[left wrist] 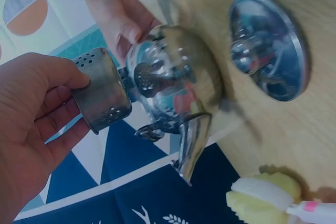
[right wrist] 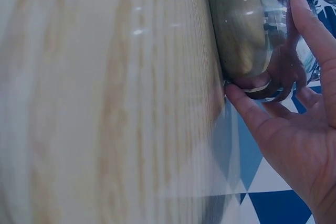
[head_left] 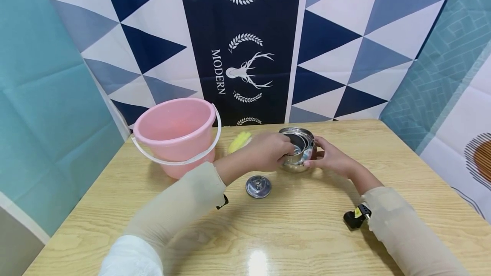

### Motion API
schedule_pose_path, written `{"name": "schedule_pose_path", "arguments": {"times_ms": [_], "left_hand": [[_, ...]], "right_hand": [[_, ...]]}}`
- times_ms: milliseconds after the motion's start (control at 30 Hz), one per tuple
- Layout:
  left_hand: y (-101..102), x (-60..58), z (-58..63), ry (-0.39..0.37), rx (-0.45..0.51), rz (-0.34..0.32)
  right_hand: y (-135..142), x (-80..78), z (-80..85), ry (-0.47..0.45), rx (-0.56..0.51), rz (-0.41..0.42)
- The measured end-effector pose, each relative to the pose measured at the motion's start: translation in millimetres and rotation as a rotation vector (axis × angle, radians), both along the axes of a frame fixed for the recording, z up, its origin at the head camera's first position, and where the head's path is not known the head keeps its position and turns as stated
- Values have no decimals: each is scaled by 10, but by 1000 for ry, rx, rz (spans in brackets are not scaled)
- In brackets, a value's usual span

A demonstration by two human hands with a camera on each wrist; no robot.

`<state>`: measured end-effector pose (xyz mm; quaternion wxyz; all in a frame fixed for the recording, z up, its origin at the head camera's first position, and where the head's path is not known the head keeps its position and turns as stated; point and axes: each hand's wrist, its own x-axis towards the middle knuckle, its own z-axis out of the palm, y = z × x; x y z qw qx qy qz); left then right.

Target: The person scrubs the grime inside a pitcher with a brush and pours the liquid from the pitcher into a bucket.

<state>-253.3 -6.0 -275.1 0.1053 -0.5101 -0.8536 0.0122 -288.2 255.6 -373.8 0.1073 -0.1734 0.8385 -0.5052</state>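
The left hand's (head_left: pixel 271 151) grip pinches a perforated strainer (left wrist: pixel 102 90) at the mouth of the metal teapot (left wrist: pixel 202 72); the right hand's (head_left: pixel 333 159) grip curves round the teapot's side. On the counter (head_left: pixel 299 229), left of the teapot, lie a lid (head_left: pixel 258 186) and, farther off, a bucket (head_left: pixel 184 156).

The pot (left wrist: pixel 205 72) is standing upright on the table (head_left: pixel 307 225), its round, shiny metal body mirroring its surroundings, its spout curving out from one side, its mouth lying uncovered. The strainer (left wrist: pixel 102 98), a metal cup with small holes, is being held over that mouth.
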Motion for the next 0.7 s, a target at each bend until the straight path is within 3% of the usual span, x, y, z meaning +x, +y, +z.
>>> {"name": "schedule_pose_path", "arguments": {"times_ms": [200,700], "left_hand": [[-74,124,-101,17,-18,-63],[-118,268,-473,-16,-139,-102]], "right_hand": [[-6,-6,-14,15,-6,-8],[-4,-10,-28,23,-24,2]]}}
